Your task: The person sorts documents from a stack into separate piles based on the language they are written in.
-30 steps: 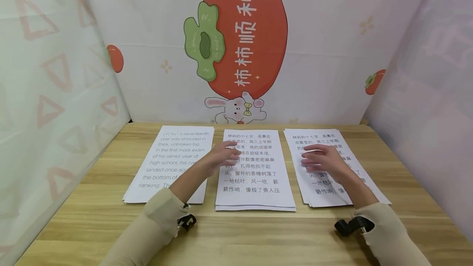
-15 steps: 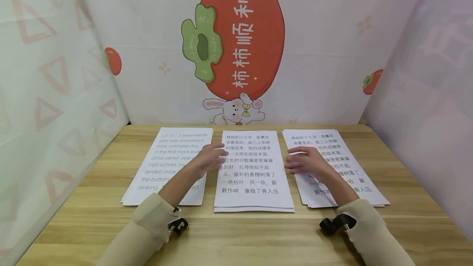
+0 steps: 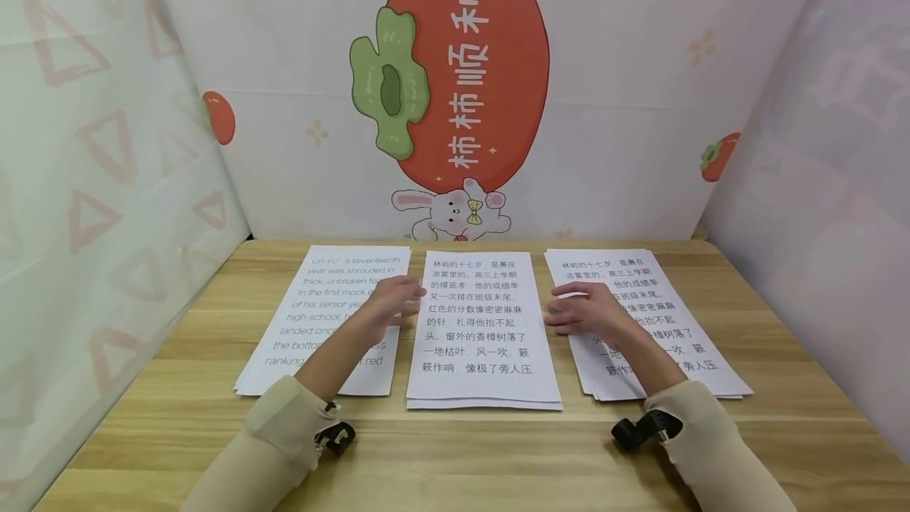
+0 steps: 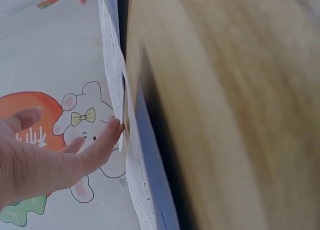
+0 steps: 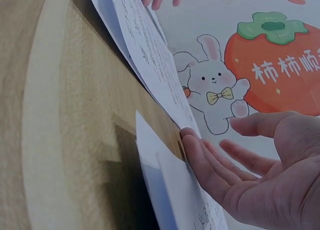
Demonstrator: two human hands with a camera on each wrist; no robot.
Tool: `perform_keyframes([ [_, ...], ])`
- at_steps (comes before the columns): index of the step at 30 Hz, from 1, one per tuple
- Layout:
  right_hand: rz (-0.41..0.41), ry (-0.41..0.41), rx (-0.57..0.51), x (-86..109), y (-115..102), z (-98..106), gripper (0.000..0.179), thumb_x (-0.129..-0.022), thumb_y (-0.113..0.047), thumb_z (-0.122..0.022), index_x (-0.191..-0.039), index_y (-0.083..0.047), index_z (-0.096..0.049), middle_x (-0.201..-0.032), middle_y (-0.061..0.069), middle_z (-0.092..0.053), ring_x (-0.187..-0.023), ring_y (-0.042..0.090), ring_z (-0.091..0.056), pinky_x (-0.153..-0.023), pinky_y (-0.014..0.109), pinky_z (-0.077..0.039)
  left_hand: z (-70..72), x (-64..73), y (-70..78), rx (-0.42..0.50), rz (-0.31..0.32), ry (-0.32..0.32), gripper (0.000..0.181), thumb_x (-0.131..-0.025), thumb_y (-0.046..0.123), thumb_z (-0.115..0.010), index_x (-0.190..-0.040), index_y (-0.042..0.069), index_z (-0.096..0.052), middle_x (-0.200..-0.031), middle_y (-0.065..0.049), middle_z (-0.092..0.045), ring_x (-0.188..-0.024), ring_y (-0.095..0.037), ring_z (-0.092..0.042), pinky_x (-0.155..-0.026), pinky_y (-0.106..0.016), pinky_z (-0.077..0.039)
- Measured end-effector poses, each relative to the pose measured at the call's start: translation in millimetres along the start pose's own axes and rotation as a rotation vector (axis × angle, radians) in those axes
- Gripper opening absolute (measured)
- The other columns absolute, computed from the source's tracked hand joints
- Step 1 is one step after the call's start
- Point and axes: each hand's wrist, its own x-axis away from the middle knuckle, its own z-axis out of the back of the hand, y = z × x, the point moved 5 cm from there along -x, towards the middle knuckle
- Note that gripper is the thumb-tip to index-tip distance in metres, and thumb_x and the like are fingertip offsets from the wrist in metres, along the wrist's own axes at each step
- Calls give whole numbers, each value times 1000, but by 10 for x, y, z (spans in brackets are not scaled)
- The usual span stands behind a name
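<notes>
The middle paper stack [image 3: 476, 330], printed with Chinese text, lies flat between my two hands. My left hand [image 3: 389, 303] hovers over the right side of the left stack [image 3: 302, 314], printed in English, with its fingertips at the middle stack's left edge. In the left wrist view, a fingertip of this hand [image 4: 65, 160] meets the sheets' edge. My right hand [image 3: 586, 310] is over the left part of the right stack [image 3: 682, 354], fingertips by the middle stack's right edge. In the right wrist view its fingers [image 5: 210, 175] are relaxed and hold nothing.
All the stacks rest on a wooden table [image 3: 455, 464]. Lower sheets stick out a little at their near edges. Behind stands a white cloth backdrop [image 3: 604, 141] with a persimmon and a rabbit; pale cloth walls [image 3: 114, 275] close off both sides.
Over the second, both hands have moved left, the left lowering to the middle stack's left edge and the right reaching its right edge. The middle stack has shifted slightly left.
</notes>
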Motion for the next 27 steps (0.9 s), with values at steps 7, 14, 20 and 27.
perform_keyframes([
  [7, -34, 20, -23, 6, 3, -27, 47, -105, -5, -56, -146, 14, -42, -129, 31, -65, -98, 28, -77, -87, 44, -64, 24, -11, -24, 63, 15, -5, 54, -106, 18, -51, -154, -4, -39, -150, -28, -47, -132, -42, -56, -108, -47, -52],
  [14, -47, 43, -45, 14, 5, -18, 47, -105, -5, -55, -146, 14, -43, -126, 29, -67, -98, 30, -77, -87, 44, -64, 29, 17, -24, 80, 15, -10, 54, -109, 21, -48, -155, -5, -37, -151, -28, -47, -133, -43, -55, -108, -48, -52],
  [20, -61, 90, -61, 23, 20, 3, 46, -104, -5, -57, -145, 14, -45, -120, 24, -70, -98, 29, -77, -86, 41, -64, 12, 43, -19, 97, 1, -23, 53, -108, 18, -48, -154, -6, -37, -152, -28, -46, -136, -44, -52, -111, -50, -50],
  [27, -51, 100, -71, 30, 5, 3, 48, -104, -6, -58, -145, 13, -44, -120, 22, -71, -98, 26, -77, -87, 39, -64, -6, 52, -14, 133, -7, -21, 52, -109, 20, -47, -153, -7, -38, -153, -27, -45, -138, -44, -49, -112, -51, -48],
])
